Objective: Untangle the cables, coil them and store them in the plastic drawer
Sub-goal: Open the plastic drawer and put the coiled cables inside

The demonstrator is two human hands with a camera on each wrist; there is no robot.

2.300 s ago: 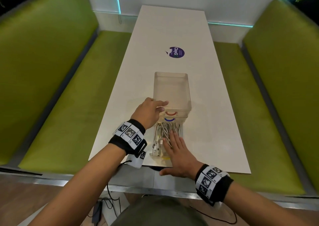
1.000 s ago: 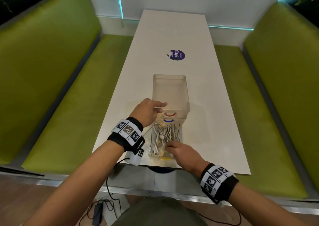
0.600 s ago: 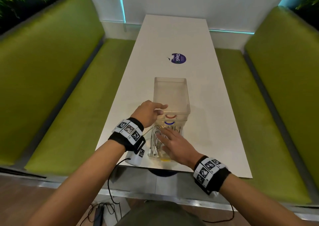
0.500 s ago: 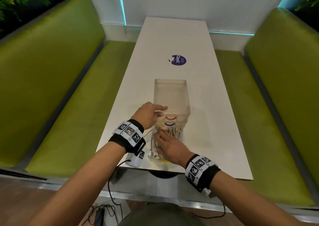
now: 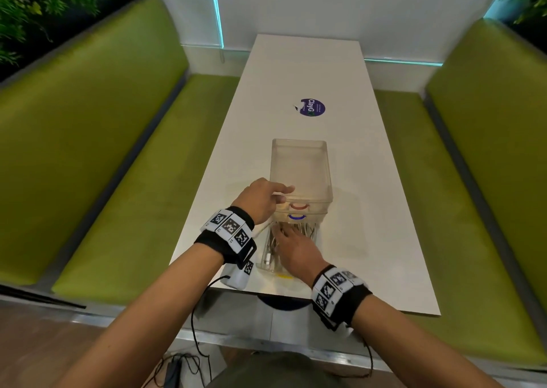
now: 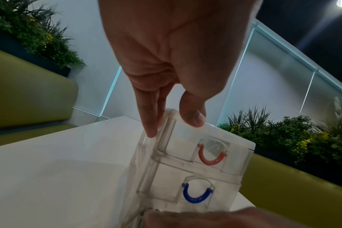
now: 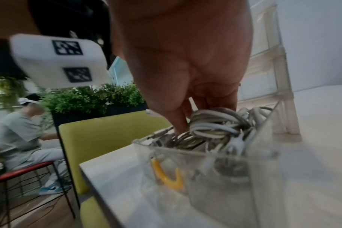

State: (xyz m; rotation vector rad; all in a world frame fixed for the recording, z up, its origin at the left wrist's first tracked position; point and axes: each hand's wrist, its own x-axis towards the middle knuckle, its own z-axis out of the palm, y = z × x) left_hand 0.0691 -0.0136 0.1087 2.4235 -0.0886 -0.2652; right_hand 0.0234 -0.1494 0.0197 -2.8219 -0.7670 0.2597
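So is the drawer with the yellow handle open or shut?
Open. The drawer sticks out of the clear cabinet, white cables show piled inside, and the right hand touches them.

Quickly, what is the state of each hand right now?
Left hand: holds the drawer unit's top corner between thumb and fingers.
Right hand: open, straight fingers pressing on the cables in the pulled-out drawer.

Both forearms reach forward, wrists banded. Left hand [image 5: 260, 198] ahead, thumb and fingers pinching the drawer unit [image 5: 300, 165] corner. Right hand [image 5: 296, 253] palm down, fingers extended, tips pressing cables [image 7: 215, 126].
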